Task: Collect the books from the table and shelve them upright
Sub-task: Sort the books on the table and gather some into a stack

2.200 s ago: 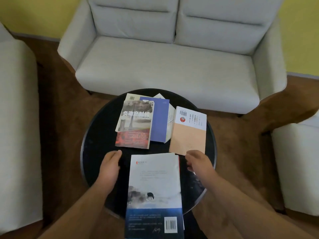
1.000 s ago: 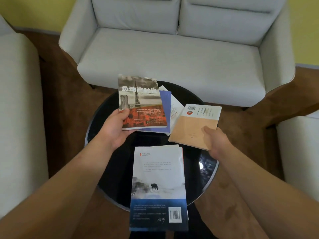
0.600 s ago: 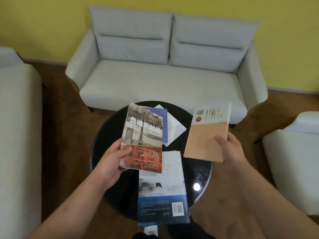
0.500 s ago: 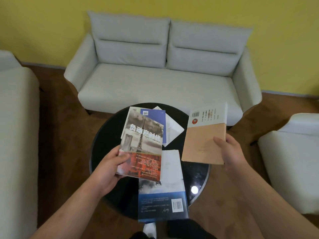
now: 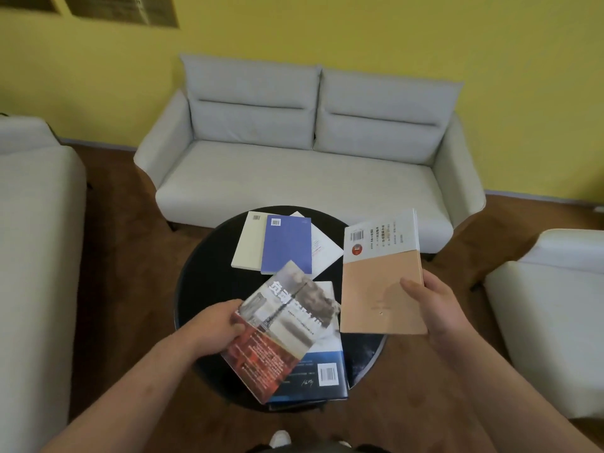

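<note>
My left hand [image 5: 217, 328] grips a grey-and-red tower-cover book [image 5: 281, 331] by its left edge, tilted above the round black table [image 5: 202, 289]. My right hand [image 5: 434, 308] holds a tan-and-white book [image 5: 379, 273] by its right edge, raised over the table's right side. Under the tower book lies a white-and-blue book [image 5: 327, 364] at the near edge. At the far side a purple book [image 5: 287, 243] lies on a cream book [image 5: 250, 240] and a white book [image 5: 322, 248]. No shelf is in view.
A light grey two-seat sofa [image 5: 304, 165] stands behind the table against a yellow wall. Pale armchairs flank it, one at the left [image 5: 36, 240] and one at the right [image 5: 552, 308]. Brown floor surrounds the table. My shoe tip [image 5: 280, 439] shows at the bottom.
Both hands lifted a book off the table. The tower book has since swung down and tilted over the white-and-blue book. The view has tipped up, showing more wall.
</note>
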Available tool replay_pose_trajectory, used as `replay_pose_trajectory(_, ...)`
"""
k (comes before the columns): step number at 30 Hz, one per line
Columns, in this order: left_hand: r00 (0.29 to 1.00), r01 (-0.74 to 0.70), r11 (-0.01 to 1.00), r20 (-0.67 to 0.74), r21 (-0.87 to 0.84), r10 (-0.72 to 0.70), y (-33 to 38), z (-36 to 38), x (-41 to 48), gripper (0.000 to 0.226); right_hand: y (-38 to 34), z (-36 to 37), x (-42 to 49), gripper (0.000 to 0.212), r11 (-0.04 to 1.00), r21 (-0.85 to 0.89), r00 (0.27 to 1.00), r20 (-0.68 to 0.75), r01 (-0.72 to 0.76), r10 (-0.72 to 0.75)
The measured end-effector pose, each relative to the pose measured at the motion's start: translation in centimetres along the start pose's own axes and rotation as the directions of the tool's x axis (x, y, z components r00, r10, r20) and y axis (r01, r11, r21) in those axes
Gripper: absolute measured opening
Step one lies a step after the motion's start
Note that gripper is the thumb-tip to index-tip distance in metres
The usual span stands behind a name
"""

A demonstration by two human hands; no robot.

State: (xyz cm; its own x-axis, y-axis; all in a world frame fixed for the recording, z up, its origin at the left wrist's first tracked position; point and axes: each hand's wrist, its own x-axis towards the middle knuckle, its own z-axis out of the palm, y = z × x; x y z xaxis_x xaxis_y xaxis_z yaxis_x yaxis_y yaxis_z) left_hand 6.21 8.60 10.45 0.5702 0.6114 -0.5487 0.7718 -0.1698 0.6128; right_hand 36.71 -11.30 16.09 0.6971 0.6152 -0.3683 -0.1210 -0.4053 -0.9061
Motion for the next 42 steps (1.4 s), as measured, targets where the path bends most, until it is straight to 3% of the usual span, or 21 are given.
replay_pose_trajectory(3, 0.993, 0.018, 0.939, -0.112, 0.342, 0.022, 0.8, 0.5, 1.5, 0.043, -0.4, -1.3, -0.3, 0.019, 1.0, -0.024, 0.998, 0.062, -0.004, 0.005)
replay_pose_trajectory(6, 0.963, -0.064, 0.777, -0.166, 0.626, 0.212, 2.5, 1.3, 3.3, 0.057, -0.8, -2.1, -0.6, 0.019, 0.997, -0.075, 0.992, 0.126, 0.013, -0.003)
replay_pose_trajectory(8, 0.943, -0.081, 0.783, -0.208, 0.617, 0.261, 3.9, 2.5, 3.8, 0.057, -1.1, -2.2, -0.8, 0.023, 0.988, -0.148, 0.986, 0.163, 0.048, -0.024)
replay_pose_trajectory(12, 0.848, 0.07, 0.877, -0.491, 0.476, 0.2, 4.5, 6.4, 1.6, 0.049, -1.8, -1.7, -1.0, 0.024, 0.963, -0.248, 0.974, 0.22, 0.109, -0.053)
replay_pose_trajectory(16, 0.939, 0.012, 0.84, -0.295, 0.542, 0.177, 2.3, 8.9, -0.4, 0.077, -2.3, -0.9, -1.2, 0.029, 0.933, -0.31, 0.96, 0.261, 0.184, -0.103)
replay_pose_trajectory(22, 0.95, -0.251, 0.791, -0.014, 0.558, 0.311, 1.7, 5.4, 2.2, 0.063, -3.1, 0.4, -0.8, 0.035, 0.925, -0.316, 0.954, 0.27, 0.213, -0.128)
replay_pose_trajectory(25, 0.941, -0.279, 0.759, 0.01, 0.588, 0.339, 1.9, 5.1, 2.7, 0.054, -3.0, 0.2, -0.3, 0.038, 0.972, -0.209, 0.965, 0.256, 0.111, -0.055)
replay_pose_trajectory(27, 0.916, -0.275, 0.781, -0.095, 0.561, 0.391, 2.5, 5.3, 2.1, 0.049, -2.4, 0.0, -0.1, 0.041, 0.992, -0.121, 0.96, 0.281, 0.031, 0.004)
replay_pose_trajectory(29, 0.845, -0.288, 0.844, -0.295, 0.453, 0.447, 4.2, 5.9, 1.2, 0.047, -1.6, 0.0, 0.0, 0.037, 0.998, -0.009, 0.943, 0.328, -0.055, 0.055)
replay_pose_trajectory(30, 0.841, -0.307, 0.91, -0.368, 0.277, 0.396, 5.5, 6.0, 0.5, 0.049, -1.1, 0.1, 0.0, 0.033, 0.995, 0.039, 0.933, 0.352, -0.088, 0.069)
replay_pose_trajectory(31, 0.892, -0.305, 0.952, -0.358, -0.027, 0.276, 7.0, 6.0, -0.1, 0.049, -0.6, 0.2, 0.0, 0.033, 0.991, 0.081, 0.922, 0.381, -0.11, 0.071)
replay_pose_trajectory(33, 0.991, -0.11, 0.808, -0.122, -0.578, 0.047, 8.8, 5.9, -0.6, 0.049, 0.0, 0.6, -0.2, 0.035, 0.982, 0.149, 0.894, 0.446, -0.12, 0.041)
replay_pose_trajectory(34, 1.0, 0.004, 0.7, 0.005, -0.714, -0.001, 9.0, 5.3, -0.9, 0.053, 0.0, 0.7, -0.3, 0.034, 0.978, 0.176, 0.881, 0.472, -0.11, 0.014)
replay_pose_trajectory(37, 0.976, 0.16, 0.431, 0.206, -0.888, 0.063, 8.1, 2.8, -1.1, 0.071, -0.7, 0.8, -0.3, 0.031, 0.991, 0.133, 0.856, 0.513, -0.008, -0.061)
replay_pose_trajectory(39, 0.964, 0.216, 0.344, 0.256, -0.914, 0.077, 7.4, 1.5, -1.2, 0.077, -1.2, 1.1, -0.1, 0.032, 0.994, 0.008, 0.852, 0.514, 0.111, -0.1)
replay_pose_trajectory(41, 0.959, 0.245, 0.25, 0.273, -0.937, 0.081, 7.1, 1.1, -1.5, 0.068, -1.9, 2.1, -0.3, 0.037, 0.969, -0.133, 0.876, 0.466, 0.206, -0.122)
replay_pose_trajectory(42, 0.958, 0.244, 0.204, 0.268, -0.948, 0.1, 7.2, 1.1, -1.8, 0.05, -2.3, 2.8, -0.6, 0.038, 0.958, -0.179, 0.892, 0.435, 0.222, -0.125)
